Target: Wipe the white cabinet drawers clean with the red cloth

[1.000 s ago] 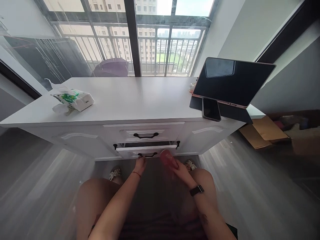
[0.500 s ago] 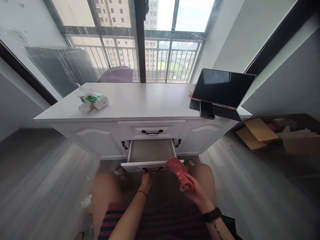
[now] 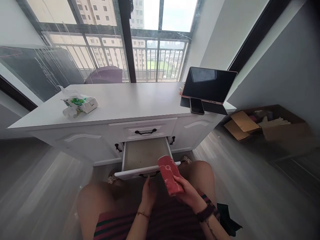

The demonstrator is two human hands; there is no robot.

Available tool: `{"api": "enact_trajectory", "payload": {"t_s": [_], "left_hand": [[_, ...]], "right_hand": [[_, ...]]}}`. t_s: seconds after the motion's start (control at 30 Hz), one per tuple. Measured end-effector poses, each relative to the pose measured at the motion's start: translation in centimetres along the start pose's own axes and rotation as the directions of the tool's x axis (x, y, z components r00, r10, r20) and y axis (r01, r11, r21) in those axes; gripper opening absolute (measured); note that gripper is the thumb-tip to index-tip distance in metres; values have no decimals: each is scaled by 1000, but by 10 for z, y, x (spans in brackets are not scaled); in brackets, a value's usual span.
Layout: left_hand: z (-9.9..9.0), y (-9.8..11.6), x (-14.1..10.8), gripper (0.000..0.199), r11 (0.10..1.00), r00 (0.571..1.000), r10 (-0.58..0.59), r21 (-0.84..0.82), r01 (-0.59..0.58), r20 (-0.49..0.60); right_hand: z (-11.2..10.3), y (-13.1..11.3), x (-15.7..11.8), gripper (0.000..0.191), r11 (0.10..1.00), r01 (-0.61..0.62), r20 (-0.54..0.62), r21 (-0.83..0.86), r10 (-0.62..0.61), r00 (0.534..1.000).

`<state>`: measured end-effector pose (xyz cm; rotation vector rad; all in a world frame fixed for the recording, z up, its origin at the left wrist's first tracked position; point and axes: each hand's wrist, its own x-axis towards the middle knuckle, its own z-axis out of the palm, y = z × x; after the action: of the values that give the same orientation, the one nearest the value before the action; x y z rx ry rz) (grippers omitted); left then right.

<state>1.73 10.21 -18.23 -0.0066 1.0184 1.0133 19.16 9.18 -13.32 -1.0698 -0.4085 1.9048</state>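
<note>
My right hand (image 3: pixel 188 193) is closed around a rolled red towel (image 3: pixel 168 173) with a pale pattern, holding it tilted over the front right corner of an open drawer (image 3: pixel 145 155). The drawer is pulled out of the white cabinet (image 3: pixel 82 145), and only its bare bottom shows inside. Just below the dark drawer handle (image 3: pixel 153 174) is my left hand (image 3: pixel 149 193), thumb pointing up. It looks loosely open and holds nothing that I can see; its other fingers are partly hidden.
On the cabinet top stand a tissue pack (image 3: pixel 83 104), a tablet (image 3: pixel 210 85) and a phone (image 3: pixel 197 106). The upper drawer (image 3: pixel 145 129) is closed. A cardboard box (image 3: pixel 282 128) sits on the floor at the right. My knees flank the open drawer.
My left hand has come off the drawer handle and dropped slightly toward me. The red towel has turned more upright in my right hand. The view has swung right.
</note>
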Motion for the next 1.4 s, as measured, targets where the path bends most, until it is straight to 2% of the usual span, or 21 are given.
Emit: {"api": "enact_trajectory", "payload": {"t_s": [0.1, 0.17, 0.27, 0.33, 0.4, 0.47, 0.53, 0.6, 0.7, 0.77, 0.83, 0.93, 1.0, 1.1, 1.17, 1.2, 1.23, 1.27, 1.33, 1.37, 1.4], "left_hand": [[17, 1, -29, 34, 997, 975, -48, -52, 61, 215], [26, 6, -43, 31, 997, 964, -52, -34, 63, 260], [34, 19, -48, 21, 999, 997, 4, 49, -8, 76], [36, 28, -45, 21, 995, 996, 70, 77, -65, -56], [35, 38, -40, 24, 987, 978, 155, 61, -148, -141], [32, 50, -36, 28, 967, 947, 253, 75, -243, -197], [32, 65, -32, 30, 938, 916, 339, 149, -312, -213], [35, 85, -25, 27, 890, 904, 400, 302, -343, -153], [52, 116, -5, 22, 690, 886, 460, 605, -398, 58], [69, 130, 19, 17, 526, 874, 440, 730, -436, 205], [87, 132, 50, 18, 451, 881, 389, 778, -438, 271], [104, 117, 99, 23, 475, 898, 350, 777, -414, 265], [106, 99, 127, 23, 513, 906, 331, 756, -407, 263], [95, 77, 156, 21, 546, 925, 258, 747, -379, 280], [84, 69, 168, 22, 515, 930, 184, 774, -368, 319], [79, 66, 172, 28, 436, 920, 123, 813, -386, 371], [74, 65, 175, 38, 295, 901, 38, 856, -424, 433], [70, 64, 178, 47, 92, 869, -70, 871, -483, 489], [64, 62, 181, 61, -355, 805, -296, 723, -592, 514], [62, 60, 182, 65, -517, 789, -363, 598, -613, 495], [62, 58, 183, 70, -631, 781, -402, 473, -615, 478]], "right_hand": [[20, 4, 1, 42, 998, 43, 64, -39, -41, 997], [33, 6, 4, 47, 994, 53, 130, -94, -40, 991], [45, 7, 11, 51, 977, 111, 199, -185, -73, 977], [44, 7, 19, 52, 961, 162, 197, -224, -118, 973], [36, 10, 29, 51, 951, 176, 127, -253, -147, 981], [22, 18, 41, 44, 916, 165, 41, -366, -161, 986], [8, 31, 52, 33, 789, 193, 60, -584, -195, 979], [0, 46, 60, 27, 577, 286, 188, -765, -225, 956], [1, 65, 69, 44, 355, 418, 374, -836, -189, 908], [6, 73, 75, 54, 291, 445, 423, -847, -138, 895], [11, 78, 80, 60, 260, 439, 429, -860, -94, 898], [15, 84, 86, 62, 265, 420, 409, -868, -100, 907], [15, 87, 89, 62, 285, 406, 387, -868, -125, 914], [13, 89, 91, 71, 291, 393, 380, -872, -102, 919], [12, 90, 92, 77, 285, 380, 375, -880, -72, 924], [13, 90, 92, 77, 290, 368, 364, -884, -68, 929], [15, 91, 92, 76, 300, 355, 350, -885, -72, 934], [17, 91, 92, 74, 313, 344, 335, -885, -85, 938], [22, 90, 91, 71, 333, 339, 318, -880, -118, 941], [23, 87, 92, 69, 332, 338, 310, -880, -136, 941], [23, 82, 95, 67, 326, 335, 300, -884, -152, 942]]}}
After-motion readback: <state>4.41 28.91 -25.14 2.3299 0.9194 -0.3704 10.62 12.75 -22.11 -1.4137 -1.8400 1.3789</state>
